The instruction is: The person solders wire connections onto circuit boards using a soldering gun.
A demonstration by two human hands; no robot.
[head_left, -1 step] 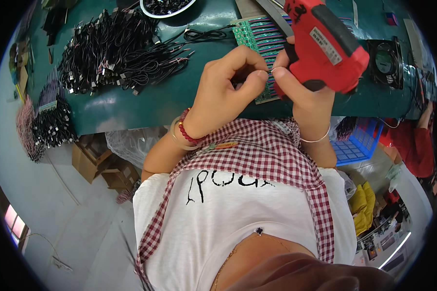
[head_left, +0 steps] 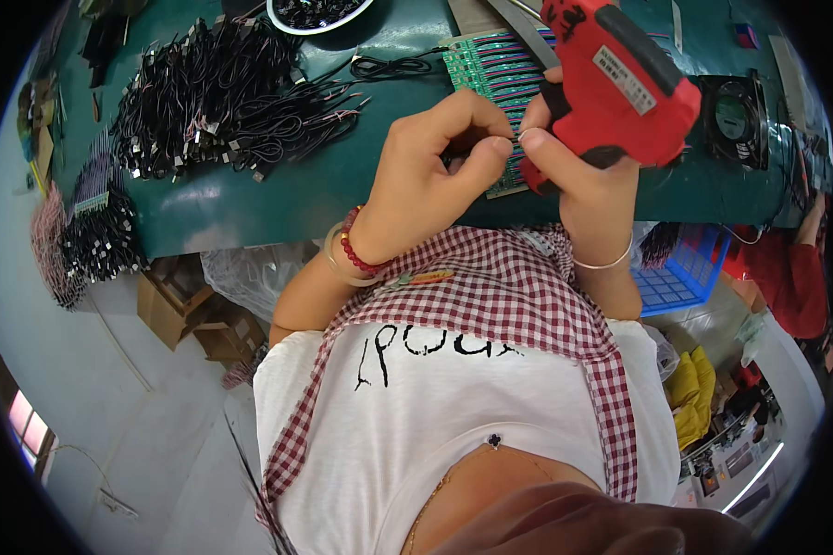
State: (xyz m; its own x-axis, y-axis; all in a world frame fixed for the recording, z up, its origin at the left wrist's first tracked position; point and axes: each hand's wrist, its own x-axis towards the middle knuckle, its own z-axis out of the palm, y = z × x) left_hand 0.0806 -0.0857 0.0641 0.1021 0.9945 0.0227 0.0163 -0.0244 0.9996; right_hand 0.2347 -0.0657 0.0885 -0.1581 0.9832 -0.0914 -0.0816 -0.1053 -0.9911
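Over the table's front edge, my left hand (head_left: 435, 162) is closed, thumb and forefinger pinched together; what they hold is too small to make out. Close beside it, my right hand (head_left: 574, 171) grips a red gun-shaped tool (head_left: 625, 88) with black parts, and its thumb and forefinger meet near a thin pale wire end. Beneath both hands lies a green circuit board panel (head_left: 472, 69) with rows of dark and coloured wires, partly hidden by the hands and the tool. A black cable (head_left: 393, 67) runs to the panel's left edge.
A large heap of black cables (head_left: 213, 102) covers the green table's (head_left: 194, 217) left part. Behind it stands a white bowl (head_left: 319, 30) of small black parts. A black fan (head_left: 736, 120) sits to the right. Below are a blue crate (head_left: 680, 277) and cardboard boxes (head_left: 180, 296); another person's red sleeve (head_left: 787, 287) shows.
The red tool has tilted and shifted very slightly left in my right hand. My left hand stays where it was.
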